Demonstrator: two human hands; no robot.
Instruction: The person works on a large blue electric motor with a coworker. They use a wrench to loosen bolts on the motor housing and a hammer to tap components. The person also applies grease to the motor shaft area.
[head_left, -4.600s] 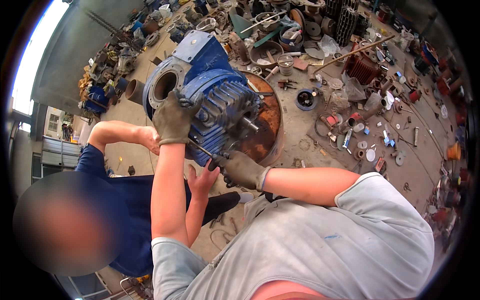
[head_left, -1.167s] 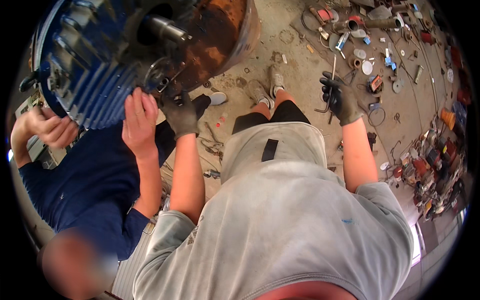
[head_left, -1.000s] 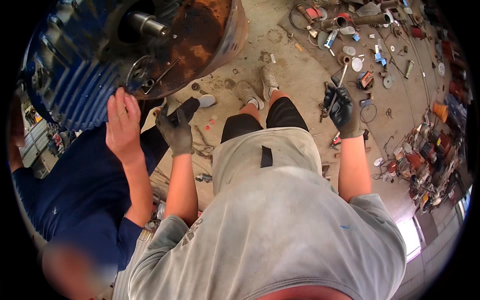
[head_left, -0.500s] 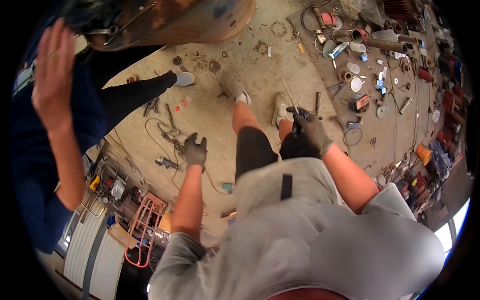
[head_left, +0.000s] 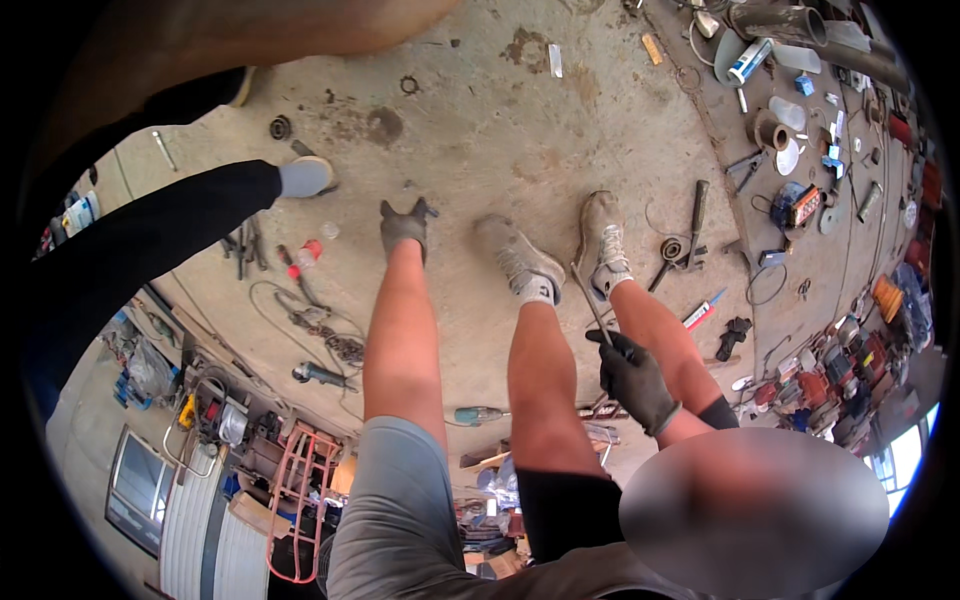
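My left hand (head_left: 404,230), in a dark grey work glove, reaches down toward the concrete floor with its fingers apart. A small dark piece (head_left: 431,209) lies at its fingertips; whether they touch, I cannot tell. My right hand (head_left: 636,382), gloved alike, is closed round the lower end of a thin metal rod (head_left: 590,298). The rod slants up and left toward my shoes (head_left: 604,240). Beyond it on the floor are a hammer (head_left: 698,222) and a round bearing-like ring (head_left: 671,248).
A co-worker's dark trouser leg (head_left: 160,220) and a large rusty brown body (head_left: 250,45) are at the left. Nearby floor holds a chain (head_left: 335,340), an angle grinder (head_left: 322,375), a green power tool (head_left: 480,414), a sealant tube (head_left: 704,309) and black gloves (head_left: 734,338). Parts clutter the right.
I have bent lower, and the floor looks nearer. My left hand has reached forward and down beside my left shoe. The right hand keeps the rod. The co-worker's raised hand has left the view.
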